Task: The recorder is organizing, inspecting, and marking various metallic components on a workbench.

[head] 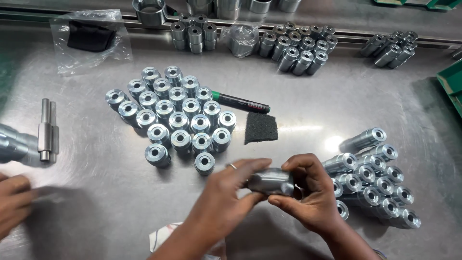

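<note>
At the left edge of the steel desk [86, 202], another person's hand [13, 204] rests blurred near a stepped pin gauge [47, 130]. Right of it, a cluster of upright bushes [175, 115] stands with bores facing up, and past them lie a green-capped marker [240, 102] and a dark abrasive pad [260, 127].

Low in the middle, the left hand [226, 197] and right hand [308, 195] meet around one metal bush [272, 181], held just above the desk and clear of it. The left fingers [248, 168] curl over its near end; the right fingers [298, 166] pinch its far end from above, thumb beneath. The bush lies on its side, long axis running roughly left to right, slightly tilted. Which end carries the open bore cannot be told, as the hands cover both.

This looks like a hand check, or turning of a single piece. The next move likely calls for a steady grip while rotating it about that axis.

Farther right, a pile of lying bushes [375, 185] points up and rightward.
</note>
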